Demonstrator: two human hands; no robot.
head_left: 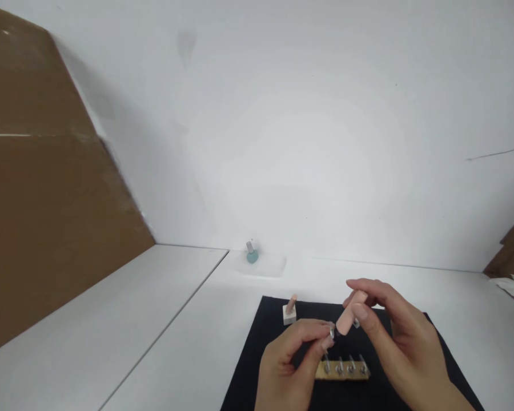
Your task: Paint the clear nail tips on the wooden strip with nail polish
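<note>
Head view, left hand [289, 359], right hand [405, 337] holding peach peg [351, 313], four bolts [339, 368]

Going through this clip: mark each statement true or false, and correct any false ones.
The right hand holds a peach-coloured peg. True.

The left hand is empty. False: it pinches a small metal piece.

The wooden strip with four metal bolts lies on the black mat. True.

The white block sits off the mat, beside the teal-based post. False: the block sits on the mat near its far edge, and the post stands beyond the mat.
</note>
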